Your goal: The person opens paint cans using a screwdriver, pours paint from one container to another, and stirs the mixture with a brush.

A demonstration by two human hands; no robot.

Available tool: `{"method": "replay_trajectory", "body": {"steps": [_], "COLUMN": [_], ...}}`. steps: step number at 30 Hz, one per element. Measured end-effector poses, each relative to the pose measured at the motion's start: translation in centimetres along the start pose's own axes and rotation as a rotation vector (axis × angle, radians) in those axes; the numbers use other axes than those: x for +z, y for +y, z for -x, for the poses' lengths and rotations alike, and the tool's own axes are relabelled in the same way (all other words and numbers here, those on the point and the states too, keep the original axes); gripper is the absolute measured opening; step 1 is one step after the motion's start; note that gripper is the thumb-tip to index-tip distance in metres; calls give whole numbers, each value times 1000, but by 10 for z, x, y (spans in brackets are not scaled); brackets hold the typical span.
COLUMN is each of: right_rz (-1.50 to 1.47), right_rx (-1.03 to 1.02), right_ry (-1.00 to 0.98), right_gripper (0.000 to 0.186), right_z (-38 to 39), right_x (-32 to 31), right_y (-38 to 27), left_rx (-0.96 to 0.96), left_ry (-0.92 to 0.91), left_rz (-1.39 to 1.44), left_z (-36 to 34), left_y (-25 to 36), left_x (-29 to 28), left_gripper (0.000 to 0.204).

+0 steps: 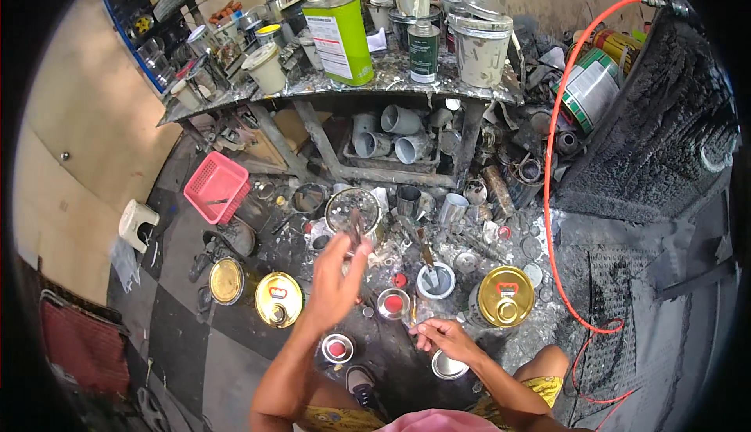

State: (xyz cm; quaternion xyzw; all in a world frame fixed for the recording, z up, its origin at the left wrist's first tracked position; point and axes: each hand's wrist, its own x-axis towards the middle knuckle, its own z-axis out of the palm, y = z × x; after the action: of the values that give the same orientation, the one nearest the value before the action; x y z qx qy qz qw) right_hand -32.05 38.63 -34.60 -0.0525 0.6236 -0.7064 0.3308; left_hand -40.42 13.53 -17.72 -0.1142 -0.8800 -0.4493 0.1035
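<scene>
Both occupied: left hand [342, 279] curled round blurred tool [356, 230]; right hand [442, 336] pinching thin stick [414, 307]; low swing could knock the cup [449, 292], spilling grey contents [443, 280]

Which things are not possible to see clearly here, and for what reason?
Head view:
Dark thing at the left hand: blurred, kind unclear.
Thin thing in the right hand: too small to identify.
Inside of the rightmost gold can: hidden by its top.
Pink cloth: cut off by the lower edge.

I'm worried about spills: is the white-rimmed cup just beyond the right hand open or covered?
Open: no lid sits on the cup, and grey contents show inside its rim.
</scene>
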Motion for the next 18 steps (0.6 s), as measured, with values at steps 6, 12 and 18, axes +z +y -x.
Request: {"method": "replay_trajectory", "body": {"steps": [6,12,18], "right_rz": [100,345,914], "right_rx": [9,-206,-529], "right_ry": [-71,-29,196], "right_gripper": [40,32,23], "right_z": [-14,-56,-156], "right_x": [1,-48,-100], "right_y": [1,-38,-134], "left_rx": [390,382,387], "left_ry": [298,222,197], "left_rz": [-380,-740,-856], "left_z": [-135,-223,-237], "left_y": [-66,-93,-112], "left_x": [-48,-62,-64], "left_gripper": [24,25,24]}}
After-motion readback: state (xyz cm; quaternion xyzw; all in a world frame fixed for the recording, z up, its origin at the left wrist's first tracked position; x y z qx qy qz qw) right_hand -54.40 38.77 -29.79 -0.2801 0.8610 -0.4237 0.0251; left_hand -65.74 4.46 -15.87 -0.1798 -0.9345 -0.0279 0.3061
